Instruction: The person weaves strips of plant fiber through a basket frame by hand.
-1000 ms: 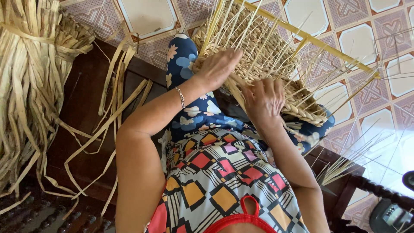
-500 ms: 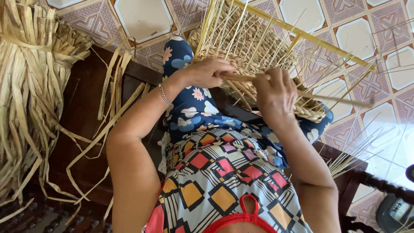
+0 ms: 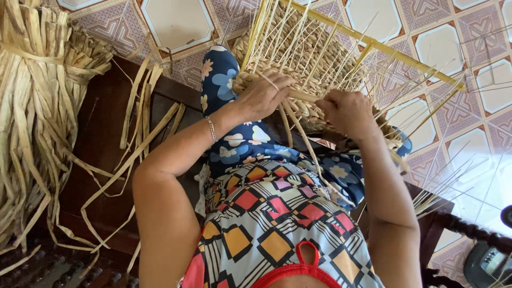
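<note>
Head camera looks down at a half-woven basket (image 3: 320, 53) resting on the person's knees, over the blue flowered trousers (image 3: 240, 144). Thin pale stalks (image 3: 426, 90) stick out from its yellow frame (image 3: 394, 53). Left hand (image 3: 264, 96) is closed on the woven edge, and right hand (image 3: 349, 112) is closed on a strand beside it. A big bundle of dry straw (image 3: 37, 106) stands at the side on the dark wooden bench (image 3: 101, 144), above the patterned floor tiles (image 3: 176, 21).

Straw bundle (image 3: 37, 106) left of lap; woven frame (image 3: 320, 48) on knees
</note>
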